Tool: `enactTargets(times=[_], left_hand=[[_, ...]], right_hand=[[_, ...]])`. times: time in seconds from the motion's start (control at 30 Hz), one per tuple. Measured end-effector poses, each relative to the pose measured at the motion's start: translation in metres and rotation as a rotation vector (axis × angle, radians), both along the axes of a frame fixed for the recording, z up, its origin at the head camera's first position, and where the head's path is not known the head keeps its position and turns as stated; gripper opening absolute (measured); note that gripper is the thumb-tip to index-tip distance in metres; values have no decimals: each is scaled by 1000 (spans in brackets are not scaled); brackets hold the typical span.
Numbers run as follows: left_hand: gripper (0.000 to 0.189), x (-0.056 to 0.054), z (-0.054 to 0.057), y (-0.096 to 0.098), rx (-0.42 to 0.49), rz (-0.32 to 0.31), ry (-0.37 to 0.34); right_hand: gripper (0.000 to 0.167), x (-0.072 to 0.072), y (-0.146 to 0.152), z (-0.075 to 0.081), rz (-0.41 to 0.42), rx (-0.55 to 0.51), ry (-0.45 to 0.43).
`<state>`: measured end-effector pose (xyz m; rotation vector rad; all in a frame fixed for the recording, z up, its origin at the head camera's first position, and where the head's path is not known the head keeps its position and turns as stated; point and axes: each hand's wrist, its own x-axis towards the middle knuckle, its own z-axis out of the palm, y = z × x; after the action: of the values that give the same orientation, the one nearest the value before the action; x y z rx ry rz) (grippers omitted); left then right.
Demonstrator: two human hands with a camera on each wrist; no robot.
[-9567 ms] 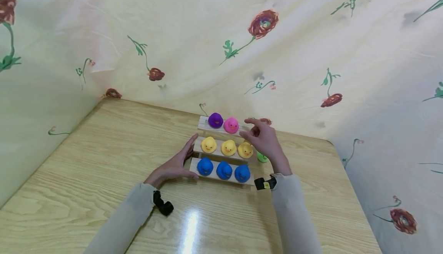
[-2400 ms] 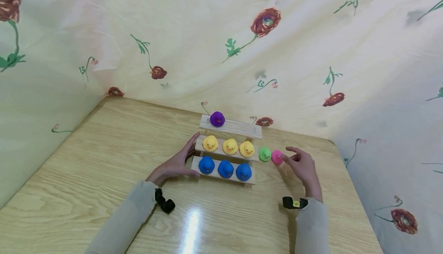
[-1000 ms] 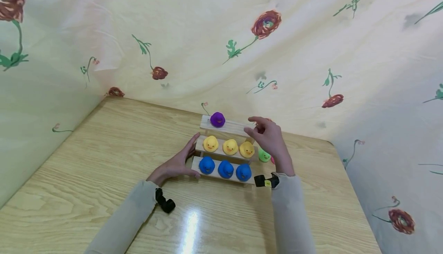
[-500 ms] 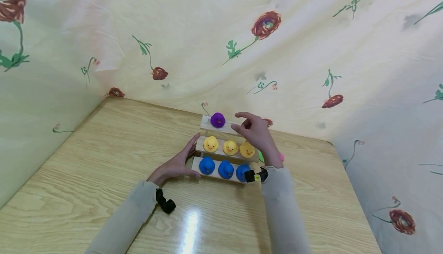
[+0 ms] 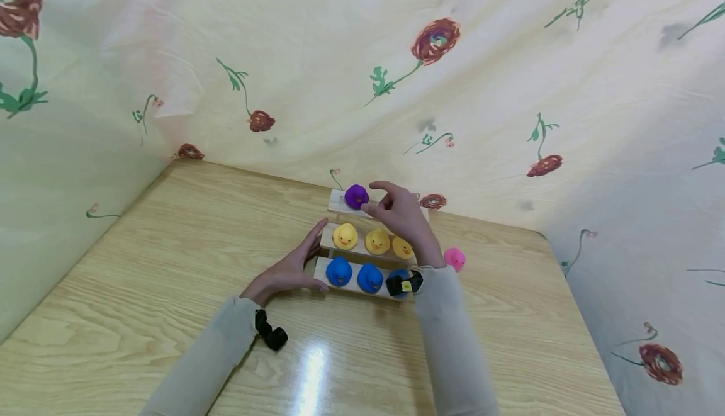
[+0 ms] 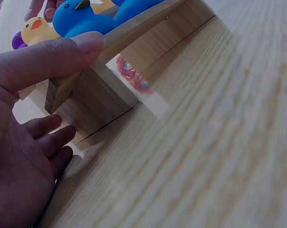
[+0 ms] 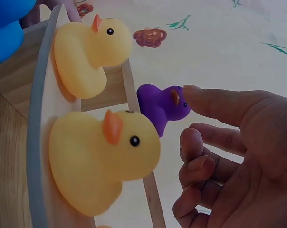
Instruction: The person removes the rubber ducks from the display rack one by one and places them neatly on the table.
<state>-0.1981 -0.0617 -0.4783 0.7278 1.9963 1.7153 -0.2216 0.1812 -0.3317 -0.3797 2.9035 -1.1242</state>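
A three-tier wooden stand (image 5: 335, 201) carries toy ducks. My left hand (image 5: 290, 269) grips its left end; in the left wrist view the thumb (image 6: 62, 54) lies over the lowest tier and the fingers sit beside the leg. On the top tier is one purple duck (image 5: 355, 196). My right hand (image 5: 403, 216) hovers there, thumb and forefinger spread apart. In the right wrist view the thumb tip reaches the purple duck's (image 7: 160, 105) head, its other fingers loosely curled; contact is unclear. Yellow ducks (image 5: 345, 236) fill the middle tier, blue ducks (image 5: 339, 271) the lowest.
A pink duck (image 5: 455, 258) lies on the wooden table (image 5: 527, 315) right of the stand. Flowered cloth (image 5: 317, 89) hangs behind the table and along both sides. The right forearm crosses in front of the stand's right end.
The pink duck went from the top tier to the table beside the green duck, now hidden. My right hand then came back left to the purple duck. My left hand stays put.
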Motion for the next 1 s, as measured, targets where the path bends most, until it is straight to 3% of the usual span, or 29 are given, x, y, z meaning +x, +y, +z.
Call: enactTargets(times=[0.23,1.0], left_hand=[[131,0,1,0,-3,0,-3],[131,-1,1,-1,5,-2,-9]], right_hand=[[54,-5,-7,-5,6,16,-34],[44,-11,-16,-10,-38,19,5]])
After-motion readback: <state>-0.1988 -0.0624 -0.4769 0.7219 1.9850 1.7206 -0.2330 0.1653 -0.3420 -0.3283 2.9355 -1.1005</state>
